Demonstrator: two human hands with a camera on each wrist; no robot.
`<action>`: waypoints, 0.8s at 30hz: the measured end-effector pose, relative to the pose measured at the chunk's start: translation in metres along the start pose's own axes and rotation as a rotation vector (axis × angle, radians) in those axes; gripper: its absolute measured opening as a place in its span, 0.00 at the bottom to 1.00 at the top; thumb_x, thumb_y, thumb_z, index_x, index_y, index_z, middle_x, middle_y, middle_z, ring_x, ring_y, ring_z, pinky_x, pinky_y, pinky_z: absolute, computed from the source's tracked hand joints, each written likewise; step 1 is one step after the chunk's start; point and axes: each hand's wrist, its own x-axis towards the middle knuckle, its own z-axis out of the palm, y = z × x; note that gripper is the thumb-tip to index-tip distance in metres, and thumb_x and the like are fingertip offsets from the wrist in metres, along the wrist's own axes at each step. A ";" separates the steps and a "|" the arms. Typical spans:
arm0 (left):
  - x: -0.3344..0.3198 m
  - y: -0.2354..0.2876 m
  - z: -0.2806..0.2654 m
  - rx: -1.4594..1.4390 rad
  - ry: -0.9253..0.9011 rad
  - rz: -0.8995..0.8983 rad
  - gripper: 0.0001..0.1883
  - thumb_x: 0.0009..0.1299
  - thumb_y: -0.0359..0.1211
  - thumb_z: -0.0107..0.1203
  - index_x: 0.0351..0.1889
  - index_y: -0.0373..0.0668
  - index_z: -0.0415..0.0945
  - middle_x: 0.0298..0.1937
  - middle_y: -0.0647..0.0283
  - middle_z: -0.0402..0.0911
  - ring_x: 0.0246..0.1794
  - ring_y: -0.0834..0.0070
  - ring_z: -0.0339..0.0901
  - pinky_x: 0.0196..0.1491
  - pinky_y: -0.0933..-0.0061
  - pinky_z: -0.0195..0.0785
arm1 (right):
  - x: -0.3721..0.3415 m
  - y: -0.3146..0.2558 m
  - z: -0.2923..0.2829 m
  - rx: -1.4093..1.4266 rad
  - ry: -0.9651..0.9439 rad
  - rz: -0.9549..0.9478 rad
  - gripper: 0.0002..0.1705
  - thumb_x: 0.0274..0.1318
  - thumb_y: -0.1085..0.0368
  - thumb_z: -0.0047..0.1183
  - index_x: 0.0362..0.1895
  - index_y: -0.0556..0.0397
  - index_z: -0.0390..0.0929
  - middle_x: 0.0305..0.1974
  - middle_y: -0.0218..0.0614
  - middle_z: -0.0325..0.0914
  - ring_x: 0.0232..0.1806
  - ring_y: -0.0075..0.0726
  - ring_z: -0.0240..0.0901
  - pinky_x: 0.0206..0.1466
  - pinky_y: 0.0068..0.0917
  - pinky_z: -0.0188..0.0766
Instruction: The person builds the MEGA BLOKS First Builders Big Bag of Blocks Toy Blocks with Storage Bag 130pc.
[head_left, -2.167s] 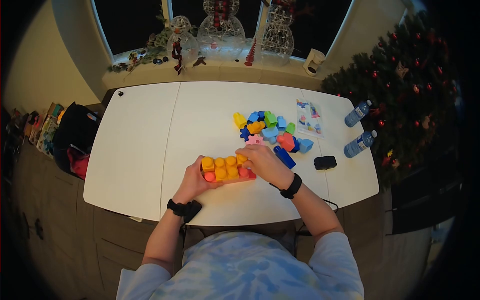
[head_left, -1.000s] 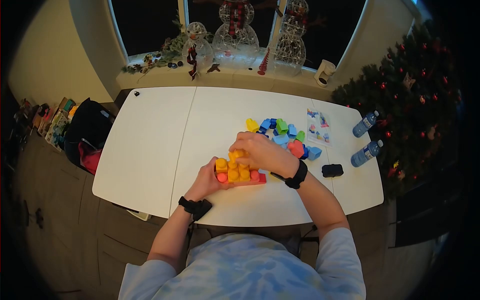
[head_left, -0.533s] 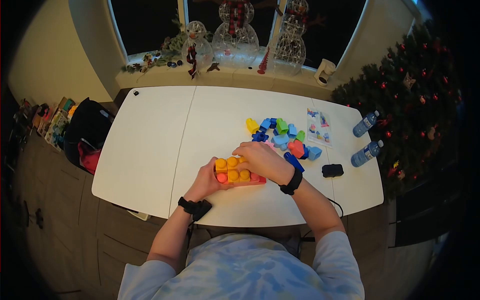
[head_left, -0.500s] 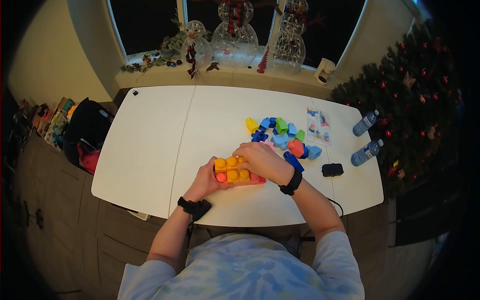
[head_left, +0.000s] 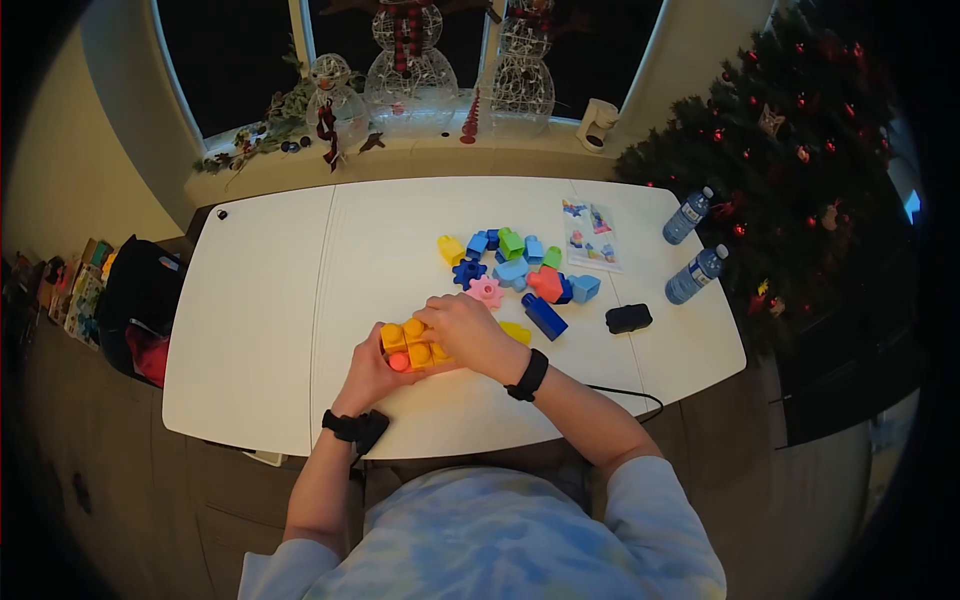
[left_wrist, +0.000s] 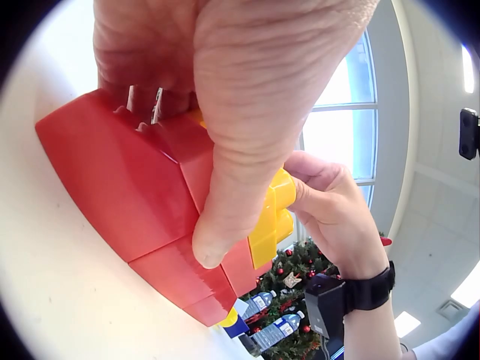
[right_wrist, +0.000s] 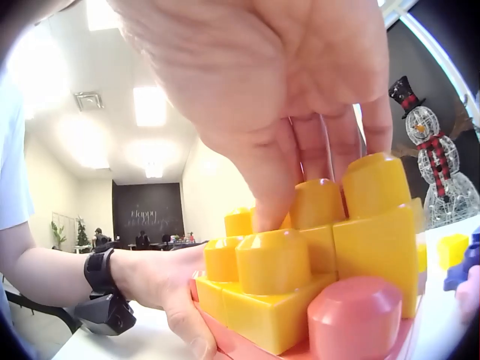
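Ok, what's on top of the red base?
Orange blocks and a bare red stud show. The base beneath the blocks is covered; the right hand hides part of the top from the head view.

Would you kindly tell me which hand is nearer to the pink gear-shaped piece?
Right. The right hand is just on the person's side of the pink gear-shaped piece, gripping yellow blocks; the left hand is farther off, leftward and toward the person, holding the red base.

Head view: dark window panes (head_left: 225, 70) across top, pale sill (head_left: 420, 156) beneath; beige wall (head_left: 95, 160) upper left; black chair (head_left: 140, 275) left of white table (head_left: 245, 320); brown floor (head_left: 150, 490) lower left. Right wrist view: bright ceiling lights (right_wrist: 150, 106) upper left.
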 end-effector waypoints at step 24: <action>-0.001 -0.006 -0.003 -0.048 0.013 0.057 0.35 0.50 0.37 0.82 0.48 0.39 0.69 0.46 0.55 0.86 0.47 0.66 0.86 0.53 0.67 0.79 | -0.062 0.110 -0.005 -0.343 -0.120 0.302 0.23 0.37 0.68 0.73 0.41 0.51 0.78 0.39 0.41 0.80 0.49 0.47 0.81 0.41 0.43 0.78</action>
